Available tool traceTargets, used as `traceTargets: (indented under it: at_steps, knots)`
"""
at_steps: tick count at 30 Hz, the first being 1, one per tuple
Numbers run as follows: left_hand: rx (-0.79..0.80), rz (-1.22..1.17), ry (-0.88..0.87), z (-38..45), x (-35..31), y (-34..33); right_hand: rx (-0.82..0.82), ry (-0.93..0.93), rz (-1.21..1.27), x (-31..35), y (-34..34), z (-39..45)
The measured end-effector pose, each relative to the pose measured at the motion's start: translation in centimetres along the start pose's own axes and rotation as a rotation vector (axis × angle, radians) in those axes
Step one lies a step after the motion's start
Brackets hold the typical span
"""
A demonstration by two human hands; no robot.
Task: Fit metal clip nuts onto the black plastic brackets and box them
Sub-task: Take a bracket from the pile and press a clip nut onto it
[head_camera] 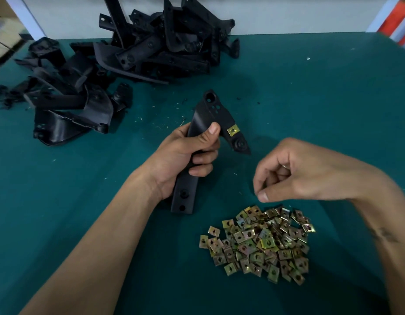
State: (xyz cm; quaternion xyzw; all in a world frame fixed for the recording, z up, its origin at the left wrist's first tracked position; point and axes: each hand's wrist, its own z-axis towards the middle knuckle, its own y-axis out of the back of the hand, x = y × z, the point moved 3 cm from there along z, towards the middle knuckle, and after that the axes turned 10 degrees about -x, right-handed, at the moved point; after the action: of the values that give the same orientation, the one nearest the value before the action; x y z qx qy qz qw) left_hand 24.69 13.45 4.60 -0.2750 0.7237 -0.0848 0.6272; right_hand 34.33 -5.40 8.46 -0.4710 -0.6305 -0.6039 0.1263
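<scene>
My left hand [188,153] grips a black plastic bracket [210,110] around its long middle, holding it upright over the table. One brass-coloured clip nut [233,130] sits on the bracket's right arm, above a round boss. My right hand [294,171] hovers just above a heap of loose clip nuts [260,242] near the front of the table. Its fingers are curled with thumb and fingertips close together, and I cannot tell whether a nut is between them.
A big pile of black brackets [156,42] lies at the back of the green table [333,98], with more brackets [67,105] spread at the left. Small plastic shavings dot the table near the middle. A white wall runs behind.
</scene>
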Motion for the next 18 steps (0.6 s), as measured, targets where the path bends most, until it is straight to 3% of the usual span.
traceTargets:
  at_steps: [13, 18]
  knots:
    - [0.018, 0.085, -0.008, 0.1, -0.1, 0.1, 0.119, -0.018, -0.038, 0.9, -1.8, 0.3]
    - [-0.167, 0.135, -0.119, 0.5, -0.4, 0.9, 0.107, -0.026, -0.07, 0.9, -2.0, 0.3]
